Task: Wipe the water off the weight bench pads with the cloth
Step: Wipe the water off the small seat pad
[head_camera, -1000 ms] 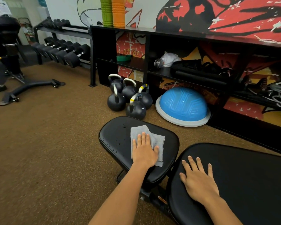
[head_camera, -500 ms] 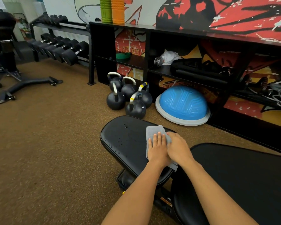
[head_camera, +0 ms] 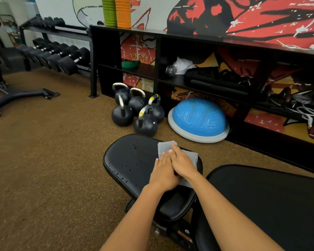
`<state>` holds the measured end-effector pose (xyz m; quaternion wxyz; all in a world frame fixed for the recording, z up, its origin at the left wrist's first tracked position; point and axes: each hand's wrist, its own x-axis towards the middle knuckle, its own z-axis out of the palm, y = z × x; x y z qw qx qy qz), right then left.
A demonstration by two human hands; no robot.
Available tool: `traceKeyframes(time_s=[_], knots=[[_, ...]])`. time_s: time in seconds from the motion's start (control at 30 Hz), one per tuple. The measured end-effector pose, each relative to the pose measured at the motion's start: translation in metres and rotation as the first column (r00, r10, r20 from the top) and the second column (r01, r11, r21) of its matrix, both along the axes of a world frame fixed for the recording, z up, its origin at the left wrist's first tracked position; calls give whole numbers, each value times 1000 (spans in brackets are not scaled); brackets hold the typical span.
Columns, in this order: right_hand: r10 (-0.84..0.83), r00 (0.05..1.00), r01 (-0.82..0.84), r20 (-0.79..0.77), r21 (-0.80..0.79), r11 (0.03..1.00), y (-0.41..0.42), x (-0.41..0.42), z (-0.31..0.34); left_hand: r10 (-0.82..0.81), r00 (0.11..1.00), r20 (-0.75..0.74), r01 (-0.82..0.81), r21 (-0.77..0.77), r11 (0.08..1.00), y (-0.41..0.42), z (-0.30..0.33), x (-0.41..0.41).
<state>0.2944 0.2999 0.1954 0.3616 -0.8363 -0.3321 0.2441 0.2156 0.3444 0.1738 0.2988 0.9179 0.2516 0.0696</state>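
Observation:
The small black seat pad (head_camera: pixel 130 160) carries water droplets on its left and middle part. A grey cloth (head_camera: pixel 163 147) lies flat on the pad's right side. My left hand (head_camera: pixel 163 173) presses flat on the cloth, fingers together. My right hand (head_camera: pixel 184 164) lies on the cloth too, partly over my left hand's fingers. Most of the cloth is hidden under both hands. The larger black back pad (head_camera: pixel 272 205) sits at the lower right, with my right forearm crossing its edge.
Several black kettlebells (head_camera: pixel 145 125) stand on the brown floor just beyond the seat pad, next to a blue balance dome (head_camera: pixel 198 118). A black shelf unit (head_camera: pixel 188 36) runs along the wall. A dumbbell rack (head_camera: pixel 62 58) is at the far left.
My right hand left the back pad and came onto the cloth beside my left. The cloth slid from the middle of the seat pad to its right side.

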Motion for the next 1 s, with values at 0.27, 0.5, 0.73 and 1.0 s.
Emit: traceKeyframes(time_s=[0.27, 0.5, 0.73, 1.0], knots=[[319, 881, -204, 351, -325, 923, 33, -13, -18, 303, 949, 86, -313, 147, 938, 6, -4, -90], [411, 821, -279, 396, -349, 894, 32, -41, -23, 625, 766, 150, -595, -202, 778, -15, -20, -127], [416, 800, -275, 431, -353, 894, -10, -54, -26, 633, 768, 103, -454, -610, 650, -37, -27, -123], [357, 823, -166, 442, -415, 895, -44, -23, -26, 652, 749, 116, -407, -695, 592, -42, -23, -118]])
